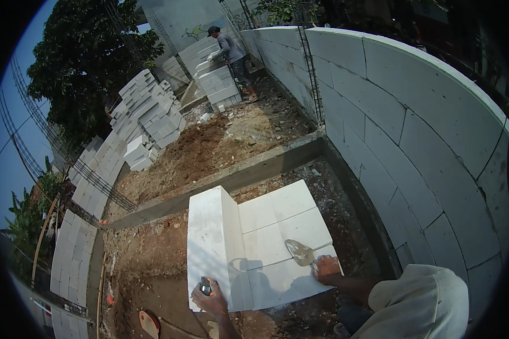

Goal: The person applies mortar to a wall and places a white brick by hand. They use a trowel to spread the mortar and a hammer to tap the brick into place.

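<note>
My left hand (211,300) is closed around a small black and orange tape measure (205,287), resting at the near end of a raised white block (205,226). To the right, my right hand (327,270) grips a pointed trowel (300,252), its blade coated with grey mortar residue. Under that blade lie flat white blocks (283,223), set side by side with thin seams between them. The raised block stands along the left side of these flat ones. Shadows of my arms and the tools fall across the white surfaces.
A tall block wall (390,124) runs along the right. A concrete beam (226,170) crosses the soil beyond the blocks. Stacked blocks (150,110) stand farther off, near another person (232,53). An orange-brown object (149,324) lies at lower left. Rebar columns (311,79) rise nearby.
</note>
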`<state>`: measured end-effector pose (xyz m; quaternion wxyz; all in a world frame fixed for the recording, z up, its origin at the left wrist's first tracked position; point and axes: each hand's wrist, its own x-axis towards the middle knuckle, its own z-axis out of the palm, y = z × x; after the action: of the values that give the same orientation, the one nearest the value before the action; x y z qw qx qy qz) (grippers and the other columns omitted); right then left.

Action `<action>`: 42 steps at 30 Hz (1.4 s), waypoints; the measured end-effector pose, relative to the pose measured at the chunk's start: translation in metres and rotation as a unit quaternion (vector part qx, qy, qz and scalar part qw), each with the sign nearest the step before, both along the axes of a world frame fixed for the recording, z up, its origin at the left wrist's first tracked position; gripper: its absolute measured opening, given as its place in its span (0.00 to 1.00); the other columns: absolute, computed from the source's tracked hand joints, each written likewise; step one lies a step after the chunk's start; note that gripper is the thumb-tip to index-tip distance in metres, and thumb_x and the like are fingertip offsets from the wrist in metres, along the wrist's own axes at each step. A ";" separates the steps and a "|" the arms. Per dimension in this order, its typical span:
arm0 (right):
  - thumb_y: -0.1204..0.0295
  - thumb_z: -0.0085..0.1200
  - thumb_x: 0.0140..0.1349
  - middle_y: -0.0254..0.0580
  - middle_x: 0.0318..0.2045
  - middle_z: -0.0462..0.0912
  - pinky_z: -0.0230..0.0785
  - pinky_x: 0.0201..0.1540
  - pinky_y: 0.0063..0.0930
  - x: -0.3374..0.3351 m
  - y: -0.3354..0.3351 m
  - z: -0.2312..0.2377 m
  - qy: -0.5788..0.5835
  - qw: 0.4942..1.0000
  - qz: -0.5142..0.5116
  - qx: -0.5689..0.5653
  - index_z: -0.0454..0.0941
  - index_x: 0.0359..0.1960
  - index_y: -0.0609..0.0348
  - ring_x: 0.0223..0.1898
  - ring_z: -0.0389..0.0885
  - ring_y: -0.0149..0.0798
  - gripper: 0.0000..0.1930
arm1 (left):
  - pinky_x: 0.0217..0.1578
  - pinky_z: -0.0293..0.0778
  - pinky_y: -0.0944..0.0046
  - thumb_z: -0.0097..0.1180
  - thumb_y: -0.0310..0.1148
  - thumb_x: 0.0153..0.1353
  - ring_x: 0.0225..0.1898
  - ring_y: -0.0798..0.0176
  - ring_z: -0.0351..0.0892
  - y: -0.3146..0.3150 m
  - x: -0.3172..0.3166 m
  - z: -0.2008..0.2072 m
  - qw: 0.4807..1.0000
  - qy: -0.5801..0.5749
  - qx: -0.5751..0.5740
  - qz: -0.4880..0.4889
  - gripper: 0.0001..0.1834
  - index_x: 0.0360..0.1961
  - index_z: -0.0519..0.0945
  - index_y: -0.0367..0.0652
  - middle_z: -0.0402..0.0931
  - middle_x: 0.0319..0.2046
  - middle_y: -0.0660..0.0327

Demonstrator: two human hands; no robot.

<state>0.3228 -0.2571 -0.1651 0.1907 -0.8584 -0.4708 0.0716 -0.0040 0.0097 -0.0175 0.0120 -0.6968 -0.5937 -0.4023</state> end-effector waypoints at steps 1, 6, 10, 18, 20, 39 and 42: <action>0.54 0.62 0.63 0.47 0.49 0.80 0.64 0.58 0.55 0.000 0.000 0.000 -0.002 1.000 0.000 -0.003 0.83 0.48 0.56 0.56 0.76 0.50 0.20 | 0.56 0.71 0.40 0.69 0.47 0.64 0.54 0.41 0.75 0.000 0.000 -0.001 1.000 -0.001 0.002 0.000 0.25 0.50 0.81 0.36 0.78 0.49 0.50; 0.54 0.63 0.63 0.46 0.49 0.79 0.64 0.57 0.57 0.000 -0.001 -0.002 -0.003 1.000 0.001 0.011 0.82 0.48 0.56 0.56 0.76 0.51 0.20 | 0.55 0.71 0.40 0.69 0.48 0.64 0.54 0.41 0.75 -0.001 0.000 0.000 1.000 0.000 0.010 0.000 0.26 0.50 0.81 0.36 0.78 0.49 0.50; 0.54 0.63 0.63 0.47 0.49 0.79 0.64 0.57 0.59 0.001 -0.001 -0.005 0.014 1.000 0.002 0.014 0.82 0.47 0.56 0.56 0.76 0.52 0.20 | 0.55 0.71 0.39 0.69 0.47 0.64 0.54 0.41 0.74 -0.003 0.003 0.004 1.000 0.002 0.001 0.000 0.26 0.51 0.81 0.36 0.78 0.50 0.50; 0.55 0.63 0.64 0.47 0.50 0.79 0.64 0.59 0.59 -0.001 0.000 -0.002 0.008 1.000 -0.002 0.004 0.82 0.49 0.56 0.57 0.75 0.52 0.20 | 0.56 0.70 0.39 0.70 0.48 0.64 0.54 0.41 0.75 -0.002 -0.001 0.002 1.000 -0.004 -0.004 0.000 0.27 0.52 0.81 0.36 0.78 0.49 0.50; 0.55 0.63 0.64 0.47 0.50 0.79 0.64 0.60 0.59 0.000 0.001 -0.002 0.007 1.000 0.003 -0.004 0.82 0.49 0.55 0.57 0.75 0.52 0.20 | 0.55 0.70 0.39 0.70 0.48 0.65 0.53 0.41 0.75 -0.001 -0.002 0.001 1.000 0.003 0.016 -0.010 0.27 0.52 0.80 0.36 0.78 0.48 0.49; 0.53 0.62 0.64 0.46 0.55 0.79 0.62 0.62 0.56 -0.001 0.003 -0.007 -0.003 0.999 0.000 -0.034 0.81 0.53 0.55 0.61 0.75 0.50 0.22 | 0.55 0.71 0.39 0.70 0.48 0.65 0.55 0.40 0.75 -0.012 0.009 0.021 1.000 -0.013 -0.007 -0.009 0.27 0.54 0.80 0.37 0.79 0.51 0.48; 0.53 0.62 0.64 0.46 0.55 0.79 0.62 0.62 0.56 -0.001 0.002 -0.007 0.003 0.999 0.001 -0.034 0.81 0.53 0.54 0.61 0.75 0.50 0.22 | 0.55 0.71 0.39 0.71 0.46 0.64 0.55 0.40 0.75 -0.012 0.007 0.020 1.000 -0.015 -0.006 -0.011 0.27 0.54 0.80 0.37 0.80 0.51 0.48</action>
<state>0.3214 -0.2548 -0.1723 0.1624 -0.8638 -0.4683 0.0906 0.0028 -0.0026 0.0026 -0.0051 -0.6975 -0.5883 -0.4092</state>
